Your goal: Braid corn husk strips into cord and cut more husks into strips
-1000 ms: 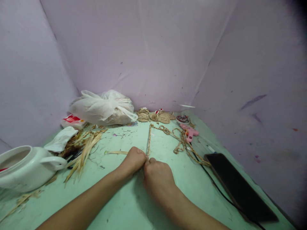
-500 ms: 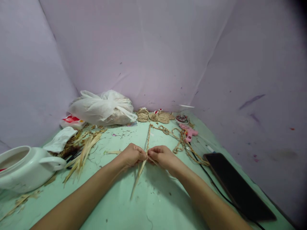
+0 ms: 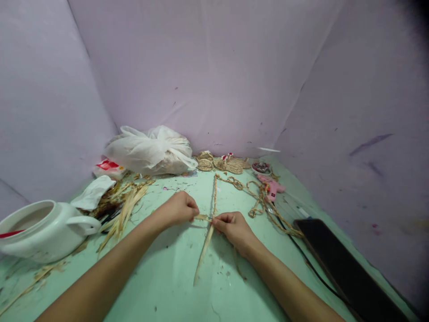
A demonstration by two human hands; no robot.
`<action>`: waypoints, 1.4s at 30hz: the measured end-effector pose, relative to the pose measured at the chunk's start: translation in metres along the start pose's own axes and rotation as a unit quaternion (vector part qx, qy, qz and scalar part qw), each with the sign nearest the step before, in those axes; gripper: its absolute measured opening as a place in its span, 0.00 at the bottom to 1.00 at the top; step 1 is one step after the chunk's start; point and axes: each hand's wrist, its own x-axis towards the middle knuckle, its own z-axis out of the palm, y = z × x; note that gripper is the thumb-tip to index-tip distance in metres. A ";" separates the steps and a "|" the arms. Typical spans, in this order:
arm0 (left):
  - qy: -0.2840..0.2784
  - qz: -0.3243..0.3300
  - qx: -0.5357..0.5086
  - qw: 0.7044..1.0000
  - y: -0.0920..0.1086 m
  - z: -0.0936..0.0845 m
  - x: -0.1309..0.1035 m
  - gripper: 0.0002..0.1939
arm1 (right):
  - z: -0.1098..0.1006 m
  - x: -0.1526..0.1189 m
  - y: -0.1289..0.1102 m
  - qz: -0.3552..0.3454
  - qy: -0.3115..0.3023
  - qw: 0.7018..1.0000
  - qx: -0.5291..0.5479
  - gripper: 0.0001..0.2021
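- Left hand [image 3: 177, 209] pinched a flat straw strand [image 3: 202, 218]; right hand [image 3: 234, 226] gripped the braided cord [image 3: 214, 197] at mid-table.
- Since a second ago, my fists had parted; a loose strand tail [image 3: 203, 255] now trailed nearward.
- Judged: mid-braid.

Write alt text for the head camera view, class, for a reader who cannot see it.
On a pale green table, the left hand and right hand pinch dry straw strips at the end of a long braided straw cord. A white ceramic pot sits far left.

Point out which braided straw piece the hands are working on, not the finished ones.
The straight braid running up the table's middle, pinched by both hands; the coiled pieces lie untouched at the back wall.
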 end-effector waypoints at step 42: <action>0.006 0.060 0.042 0.997 0.008 0.035 -0.003 0.11 | -0.002 -0.004 -0.002 0.000 -0.013 0.999 0.041 0.09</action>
